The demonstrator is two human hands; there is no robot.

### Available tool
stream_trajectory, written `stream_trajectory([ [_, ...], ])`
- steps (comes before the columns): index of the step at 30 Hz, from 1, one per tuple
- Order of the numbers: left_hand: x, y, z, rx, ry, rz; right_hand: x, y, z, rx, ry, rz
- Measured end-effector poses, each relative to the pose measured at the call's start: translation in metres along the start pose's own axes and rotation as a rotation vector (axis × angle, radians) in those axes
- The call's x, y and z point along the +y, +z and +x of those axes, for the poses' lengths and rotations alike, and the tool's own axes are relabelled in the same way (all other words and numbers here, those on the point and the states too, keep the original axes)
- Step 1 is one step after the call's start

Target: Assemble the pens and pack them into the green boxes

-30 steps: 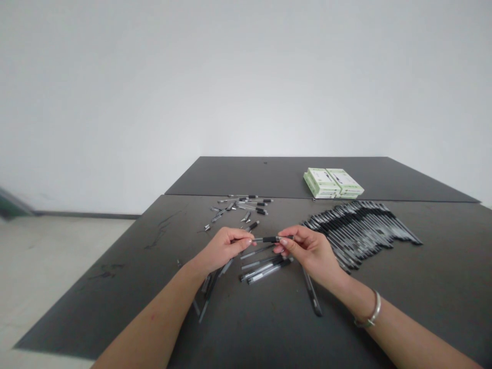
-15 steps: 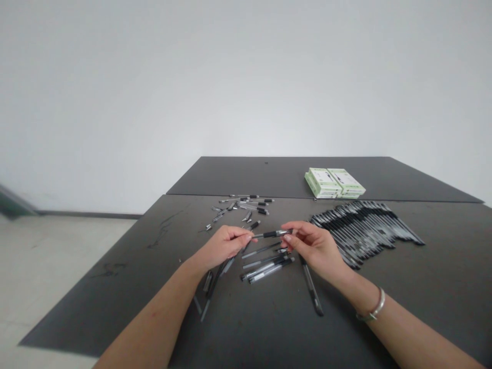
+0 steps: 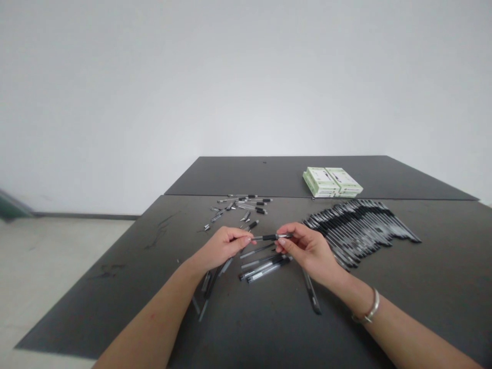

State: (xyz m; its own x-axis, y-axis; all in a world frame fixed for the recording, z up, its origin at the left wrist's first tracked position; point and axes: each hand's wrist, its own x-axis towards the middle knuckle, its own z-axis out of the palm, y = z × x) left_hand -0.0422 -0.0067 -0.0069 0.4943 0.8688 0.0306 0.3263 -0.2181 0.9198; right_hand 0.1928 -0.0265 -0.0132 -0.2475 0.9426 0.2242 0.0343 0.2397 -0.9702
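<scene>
My left hand (image 3: 225, 247) and right hand (image 3: 307, 249) each pinch one end of a slim pen with a clear barrel and a black rubber sleeve (image 3: 271, 237). My grip is closed on it at the fingertips and holds it level between the two hands, just above the dark matte tabletop (image 3: 115, 287). Directly beneath my grip lie a few loose clear-barrelled pens (image 3: 265, 266), and a single dark pen (image 3: 311, 292) lies under my right wrist, which wears a silver bangle (image 3: 368, 310). Right of my grip is a long row of black-capped pens (image 3: 361, 225), with green-and-white cardboard boxes (image 3: 332, 182) beyond it. Past my left hand is a scatter of small pen parts (image 3: 242, 207). A plain white wall (image 3: 246, 77) rises behind, and pale floor (image 3: 49, 251) shows at left.
</scene>
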Motion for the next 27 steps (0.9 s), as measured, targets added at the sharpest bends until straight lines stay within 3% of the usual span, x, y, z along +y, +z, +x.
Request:
stream_trajectory([
  [20, -0.0005, -0.0023, 0.0002, -0.013, -0.038, 0.031, 0.0029, -0.0007, 0.0035, 0.014, 0.051, 0.094],
  [27, -0.0015, 0.0034, 0.0008, -0.016, -0.002, 0.014, 0.0052, 0.0002, 0.0036, -0.026, 0.079, 0.264],
])
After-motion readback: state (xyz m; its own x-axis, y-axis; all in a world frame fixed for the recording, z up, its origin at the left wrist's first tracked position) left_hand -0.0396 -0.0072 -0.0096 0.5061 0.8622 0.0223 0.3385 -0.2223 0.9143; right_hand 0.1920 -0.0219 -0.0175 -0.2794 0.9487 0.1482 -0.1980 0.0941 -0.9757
